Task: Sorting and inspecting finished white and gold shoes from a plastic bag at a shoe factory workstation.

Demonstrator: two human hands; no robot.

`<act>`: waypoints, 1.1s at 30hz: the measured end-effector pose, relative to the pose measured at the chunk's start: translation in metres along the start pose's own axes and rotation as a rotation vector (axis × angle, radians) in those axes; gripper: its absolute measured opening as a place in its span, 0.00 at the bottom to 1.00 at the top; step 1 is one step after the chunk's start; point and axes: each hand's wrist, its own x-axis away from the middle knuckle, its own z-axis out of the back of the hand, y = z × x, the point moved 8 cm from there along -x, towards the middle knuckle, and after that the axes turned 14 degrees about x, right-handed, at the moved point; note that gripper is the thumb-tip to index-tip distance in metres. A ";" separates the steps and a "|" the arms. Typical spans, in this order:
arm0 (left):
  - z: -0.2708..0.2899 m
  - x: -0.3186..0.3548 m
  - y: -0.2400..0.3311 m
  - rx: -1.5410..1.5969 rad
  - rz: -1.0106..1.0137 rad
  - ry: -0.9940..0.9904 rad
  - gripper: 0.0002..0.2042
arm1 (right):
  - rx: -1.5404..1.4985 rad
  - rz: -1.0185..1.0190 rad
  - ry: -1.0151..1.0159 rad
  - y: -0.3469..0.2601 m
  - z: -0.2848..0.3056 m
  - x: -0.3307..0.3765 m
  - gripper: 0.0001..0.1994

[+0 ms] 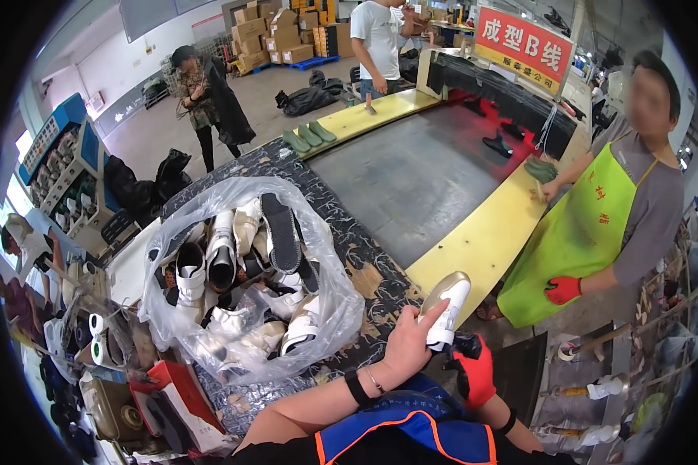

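A white shoe (447, 306) with a beige sole is tilted up at the near edge of the patterned table (364, 263). My bare left hand (407, 345), with a black wristband, grips its side, fingers laid along the upper. My right hand (473, 372), in a red and black glove, closes on the shoe's lower end from beneath. To the left, a clear plastic bag (248, 271) lies open, stuffed with several white shoes and dark soles.
A grey conveyor belt (411, 178) with yellow side boards (481, 232) runs ahead, green shoe forms (306, 138) on its far board. A co-worker in a green apron (582, 232) stands right. Tape rolls (97, 325) and a red box (178, 387) crowd the left.
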 end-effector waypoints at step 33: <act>-0.055 0.021 -0.055 0.151 0.303 -0.429 0.36 | 1.509 0.279 0.010 -0.034 -0.010 0.013 0.37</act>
